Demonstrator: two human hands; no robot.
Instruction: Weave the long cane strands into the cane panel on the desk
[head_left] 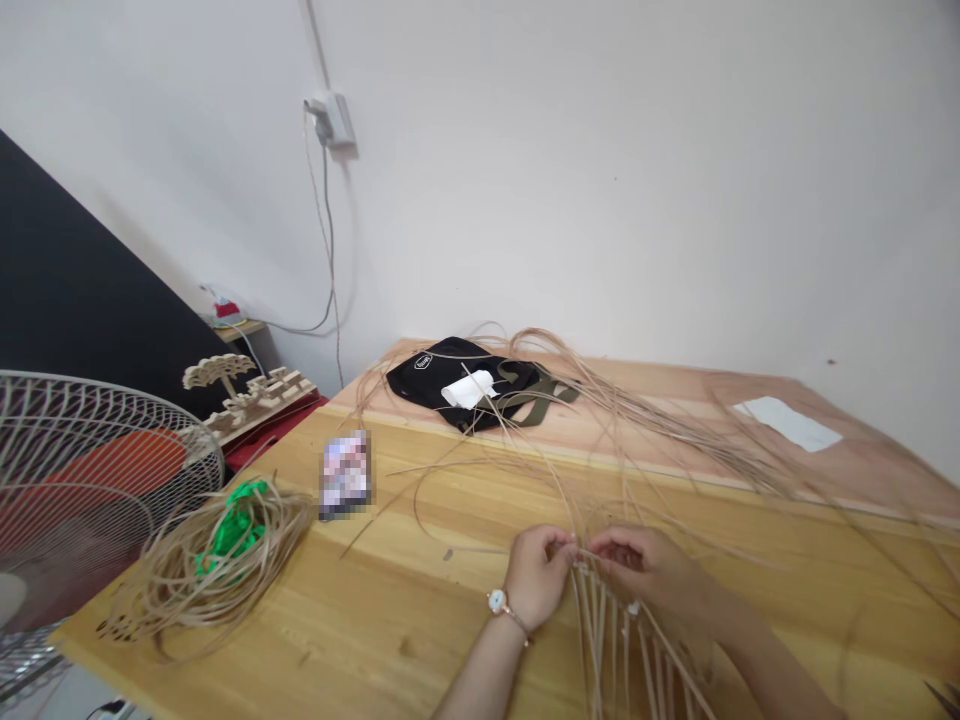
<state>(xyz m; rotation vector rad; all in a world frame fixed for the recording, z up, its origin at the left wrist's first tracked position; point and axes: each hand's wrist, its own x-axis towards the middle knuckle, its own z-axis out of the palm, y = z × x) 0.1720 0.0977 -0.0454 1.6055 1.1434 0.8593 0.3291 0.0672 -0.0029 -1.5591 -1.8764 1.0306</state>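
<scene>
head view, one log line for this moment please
left hand: pinches cane strands | right hand: pinches same strands | surface: wooden table

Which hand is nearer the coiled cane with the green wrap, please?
Left: the left hand sits apart from the coiled cane, to its right; the right hand is farther off, beyond the left hand.

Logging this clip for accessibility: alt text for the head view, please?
A person's left hand, wearing a wristwatch, and right hand pinch cane strips over a wooden table. A coiled bundle of cane lies nearby, with a black bag beyond.
</scene>
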